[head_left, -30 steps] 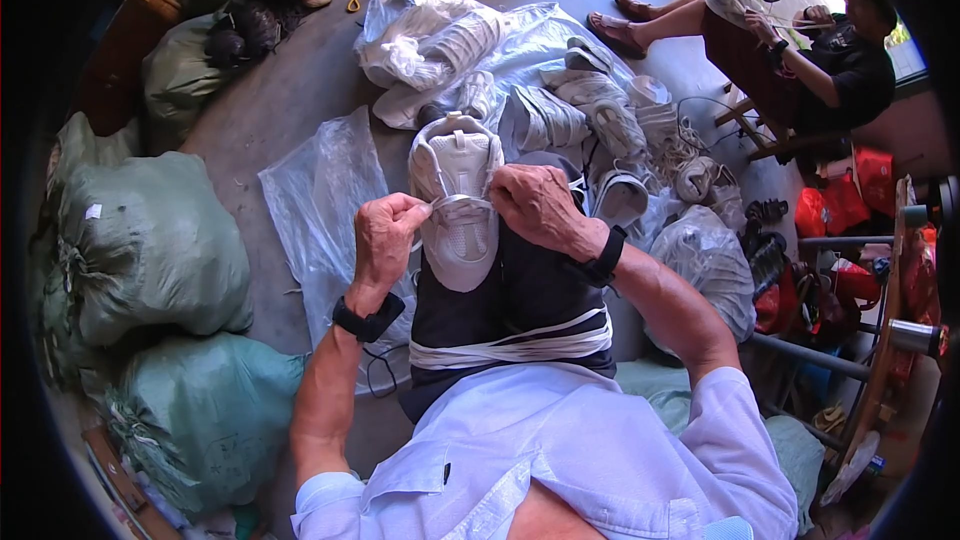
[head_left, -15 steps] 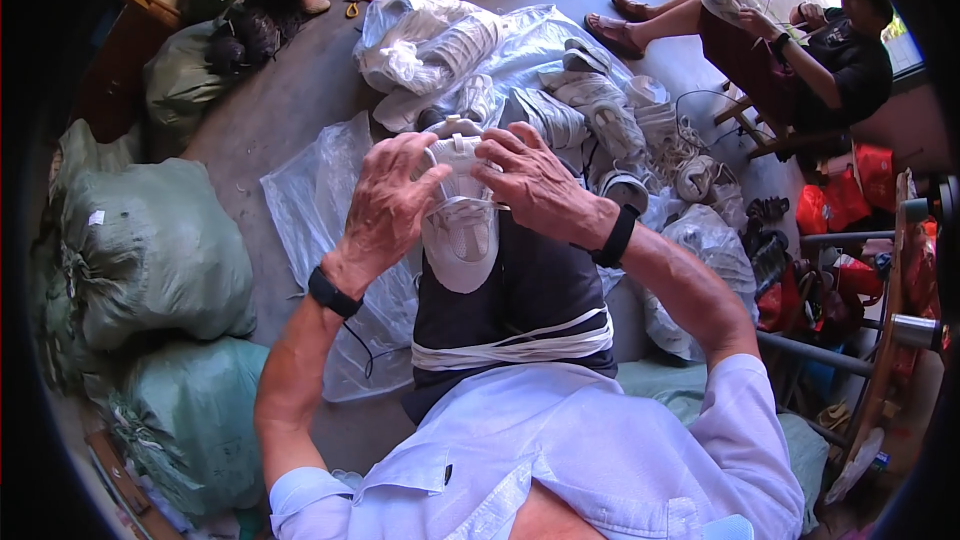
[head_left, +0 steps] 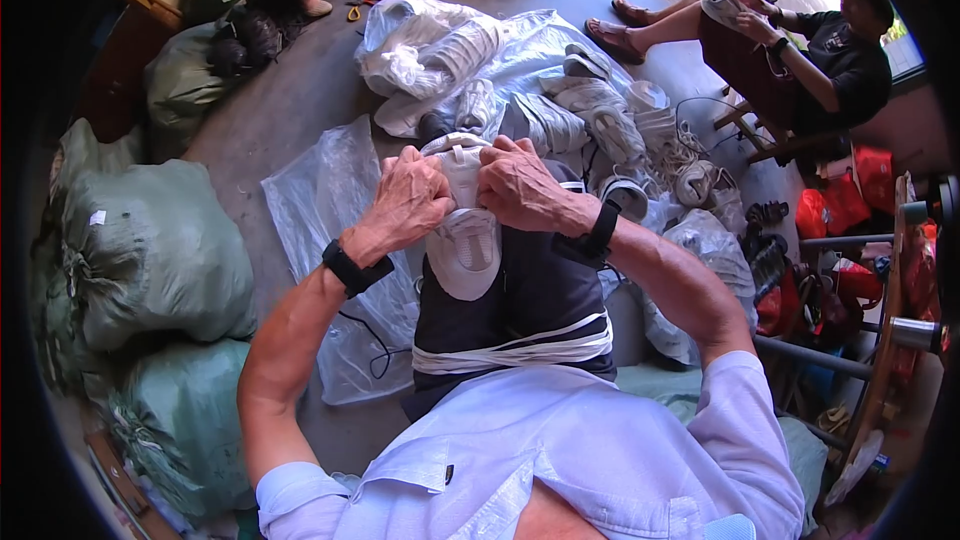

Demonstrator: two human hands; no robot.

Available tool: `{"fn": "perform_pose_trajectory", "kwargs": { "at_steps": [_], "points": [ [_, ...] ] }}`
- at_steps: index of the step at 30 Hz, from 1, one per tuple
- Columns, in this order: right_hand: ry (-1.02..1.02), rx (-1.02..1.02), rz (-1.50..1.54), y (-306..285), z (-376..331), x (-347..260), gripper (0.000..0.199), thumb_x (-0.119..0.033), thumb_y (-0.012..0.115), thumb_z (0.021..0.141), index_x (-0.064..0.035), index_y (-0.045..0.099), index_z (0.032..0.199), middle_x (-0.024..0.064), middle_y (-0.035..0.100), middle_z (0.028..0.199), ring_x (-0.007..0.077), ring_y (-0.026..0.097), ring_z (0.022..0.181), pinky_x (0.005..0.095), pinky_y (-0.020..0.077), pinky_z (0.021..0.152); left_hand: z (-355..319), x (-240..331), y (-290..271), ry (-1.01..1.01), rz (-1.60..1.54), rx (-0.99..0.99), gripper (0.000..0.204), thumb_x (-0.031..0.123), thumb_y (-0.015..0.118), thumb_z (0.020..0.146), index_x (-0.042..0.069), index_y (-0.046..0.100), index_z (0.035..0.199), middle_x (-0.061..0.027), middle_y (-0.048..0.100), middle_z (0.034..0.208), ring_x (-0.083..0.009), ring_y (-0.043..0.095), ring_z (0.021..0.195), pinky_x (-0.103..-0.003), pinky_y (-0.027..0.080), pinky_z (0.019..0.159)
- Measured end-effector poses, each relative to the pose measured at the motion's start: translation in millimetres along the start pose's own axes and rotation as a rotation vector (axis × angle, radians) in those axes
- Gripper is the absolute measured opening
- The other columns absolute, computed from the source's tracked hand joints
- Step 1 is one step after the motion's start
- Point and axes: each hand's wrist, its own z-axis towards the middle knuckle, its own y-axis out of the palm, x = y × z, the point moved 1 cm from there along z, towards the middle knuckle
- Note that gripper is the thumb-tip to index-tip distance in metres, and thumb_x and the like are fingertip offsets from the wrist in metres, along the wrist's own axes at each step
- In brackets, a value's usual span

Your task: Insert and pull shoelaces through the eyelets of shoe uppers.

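A white sneaker (head_left: 465, 245) rests toe-toward-me on my dark-trousered lap. My left hand (head_left: 408, 202) grips its left side near the opening, fingers curled over the upper. My right hand (head_left: 520, 185) clasps the right side of the same shoe, close against the left hand. Both wrists wear dark bands. A bundle of white laces (head_left: 520, 348) lies across my lap below the shoe.
A heap of white sneakers (head_left: 590, 115) on clear plastic sheeting (head_left: 330, 200) lies ahead. Green stuffed sacks (head_left: 150, 260) stand at my left. A seated person (head_left: 800, 50) on a wooden chair is at the upper right. Red bags (head_left: 850, 200) and a metal frame (head_left: 900, 330) are at the right.
Both hands have closed in together on the shoe's opening. The left hand, earlier lower and apart, has moved up and right onto the shoe.
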Motion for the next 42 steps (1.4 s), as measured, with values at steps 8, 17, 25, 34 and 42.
{"fn": "perform_pose_trajectory", "kwargs": {
  "at_steps": [8,17,25,34,42],
  "points": [
    [0.123,0.347,0.355,-23.6,56.9,-15.6,0.019,-0.017,0.068,0.081,0.0025,0.065,0.079,0.0138,0.058,0.082,0.0289,0.059,0.073,0.0402,0.0446,0.065,3.8,5.4,21.1,-0.192,-0.636,0.335,0.021,0.023,0.076,0.084,0.005,0.072,0.094,-0.0063,0.061,0.087,-0.0191,0.054,0.086,-0.034,0.045,0.079],
    [-0.107,0.340,0.174,-17.8,18.7,-42.0,0.014,-0.006,0.068,0.073,-0.0080,0.066,0.087,0.0135,0.055,0.100,0.0304,0.052,0.099,0.0435,0.0370,0.083,5.1,2.5,25.7,-0.447,-1.437,0.629,0.019,0.022,0.071,0.092,0.003,0.073,0.094,0.0029,0.062,0.080,-0.0059,0.053,0.073,-0.023,0.042,0.070],
    [-0.194,0.249,-0.021,1.2,9.6,-41.1,0.027,-0.001,0.067,0.061,-0.0057,0.062,0.087,0.0143,0.051,0.109,0.0326,0.046,0.110,0.0453,0.0332,0.090,7.1,-11.6,24.5,-0.361,-1.201,0.457,0.023,0.025,0.070,0.092,0.003,0.075,0.096,0.0018,0.066,0.081,-0.0053,0.055,0.077,-0.022,0.043,0.072],
    [0.328,0.637,-0.193,-108.9,-75.3,95.9,0.003,-0.002,0.063,0.081,0.0000,0.062,0.079,0.0180,0.061,0.090,0.0349,0.061,0.083,0.0445,0.0472,0.075,5.6,-12.4,18.7,-0.291,-1.264,0.432,0.023,0.024,0.075,0.087,0.001,0.076,0.091,0.0011,0.068,0.077,-0.0055,0.055,0.071,-0.022,0.044,0.069],
    [0.794,0.532,-0.616,-197.6,-195.5,230.4,0.015,-0.016,0.068,0.082,-0.0009,0.066,0.080,0.0169,0.065,0.085,0.0317,0.062,0.089,0.0430,0.0491,0.078,2.5,-11.7,14.0,-0.319,-1.248,0.310,0.020,0.024,0.074,0.089,0.006,0.077,0.096,0.0015,0.070,0.082,-0.0051,0.057,0.078,-0.022,0.043,0.074]
  ]
}}
